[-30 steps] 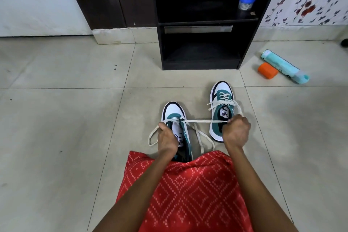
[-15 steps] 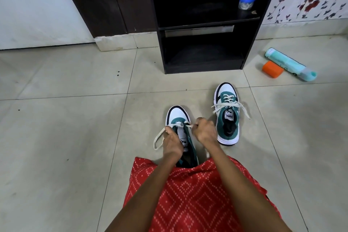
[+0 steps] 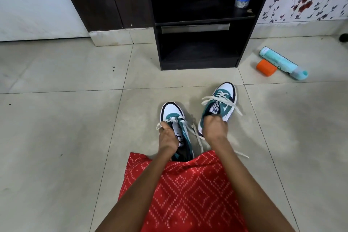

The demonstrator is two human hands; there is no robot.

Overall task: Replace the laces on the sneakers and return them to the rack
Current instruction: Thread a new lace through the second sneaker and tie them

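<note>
Head view: two white-and-teal low-top sneakers with black trim sit on the pale tiled floor [image 3: 56, 137], between the person's lap and the black wooden rack [image 3: 197, 66]. The near sneaker [image 3: 171, 111] points toe-forward, with its heel hidden under the red diamond-patterned cloth [image 3: 188, 184]. The left hand [image 3: 168, 137] has its grip curled shut on this shoe's flat cream lace [image 3: 198, 137] at the left edge of the eyelets, and the loose ends trail across the floor to the right. The far sneaker [image 3: 225, 91] lies just beside it, angled toe-out to the right, laced and tied in a bow. The right hand [image 3: 212, 130] has its grip clamped over this shoe's collar; I cannot tell whether the shoe is off the floor. Both shoes should be light, soft in the upper and firm in the sole, so the collar or heel is probably the best place to hold them. The lace is limp and will likely slide out of the eyelets if only one end is pulled, so it is better fed by its tip. The rack's lower compartment opens toward the person, and a small blue-lidded jar [image 3: 243, 0] stands on the shelf above it. A teal plastic bottle [image 3: 282, 63] and an orange cap [image 3: 266, 68] lie to the right of the rack, well apart from the shoes. The trailing lace could catch under the cloth.
</note>
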